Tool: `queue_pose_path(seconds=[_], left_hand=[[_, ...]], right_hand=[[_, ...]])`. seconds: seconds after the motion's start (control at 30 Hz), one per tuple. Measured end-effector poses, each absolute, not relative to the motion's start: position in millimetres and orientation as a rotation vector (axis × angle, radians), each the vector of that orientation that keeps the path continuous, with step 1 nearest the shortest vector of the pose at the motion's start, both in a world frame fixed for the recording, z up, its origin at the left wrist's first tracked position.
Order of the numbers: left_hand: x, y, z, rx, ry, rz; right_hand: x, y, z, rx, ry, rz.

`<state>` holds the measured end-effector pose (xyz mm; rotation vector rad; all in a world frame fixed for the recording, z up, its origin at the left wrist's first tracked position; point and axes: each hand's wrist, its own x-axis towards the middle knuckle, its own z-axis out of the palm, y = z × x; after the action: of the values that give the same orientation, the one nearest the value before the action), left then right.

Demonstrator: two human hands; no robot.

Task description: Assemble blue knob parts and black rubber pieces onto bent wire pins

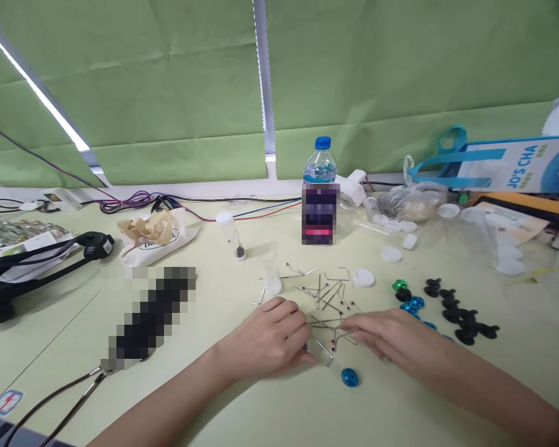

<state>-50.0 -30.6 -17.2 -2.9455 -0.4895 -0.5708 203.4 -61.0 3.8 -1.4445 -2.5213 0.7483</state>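
My left hand (pixel 277 335) is closed, fingers curled, with a bent L-shaped hex key (pixel 323 352) sticking out on its right side. What else lies within those fingers is hidden. Stretched out over the right edge of a pile of thin metal keys and wires (pixel 328 295) is my right hand (pixel 386 335), its fingertips at the pieces. Some pieces in the pile have small red or dark tips. A shiny blue round knob (pixel 349 377) lies on the table between my forearms. Just beyond my left hand stands a small translucent plastic vial (pixel 272 279).
Several black knobs (pixel 468 320) and blue knobs (pixel 412 305) lie at the right, with a green one (pixel 399 285). White lids (pixel 364 277) lie behind the pile. A water bottle (pixel 320 167) stands at the back. Left are a cloth pouch (pixel 163 245) and a dark strapped object (pixel 149 320).
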Motion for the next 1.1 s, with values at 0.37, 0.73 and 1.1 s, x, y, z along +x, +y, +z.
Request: queue_pose_path(seconds=[0.37, 0.73, 1.1], left_hand=[[-37.3, -54.4, -21.7, -2.875, -0.589, -0.98], [-9.8, -77.5, -34.8, -3.072, -0.849, -0.904], [-12.2, -75.8, -33.2, -3.138, -1.045, -0.934]], right_hand=[[199.9, -66.6, -16.2, -1.501, -2.651, 0.402], [205.2, -67.2, -32.7, -1.439, -2.685, 0.112], [211.5, -58.6, 17.6, -1.64, -2.147, 0.735]])
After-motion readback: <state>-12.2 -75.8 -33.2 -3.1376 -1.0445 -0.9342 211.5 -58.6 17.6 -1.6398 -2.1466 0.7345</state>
